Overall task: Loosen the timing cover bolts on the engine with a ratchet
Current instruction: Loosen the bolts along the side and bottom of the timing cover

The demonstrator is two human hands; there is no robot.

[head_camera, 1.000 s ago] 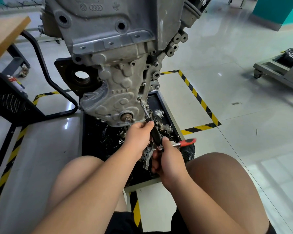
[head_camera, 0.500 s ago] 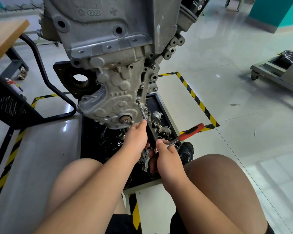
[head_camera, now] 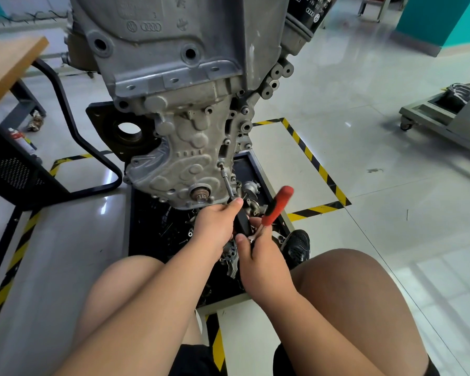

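Long bar held straight on bolt at right edge of timing cover, left hand clamped round it, likely against slipping. Ratchet gripped near head by right hand, handle free for swinging.

Single head-worn wide-angle camera looks forward and down, close over the thighs; the engine fills twelve o'clock, floor spreads toward three.

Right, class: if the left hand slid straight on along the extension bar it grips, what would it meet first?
Most likely the timing cover, at the bolt where the extension bar ends. The left hand sits close below it, though depth is unclear.
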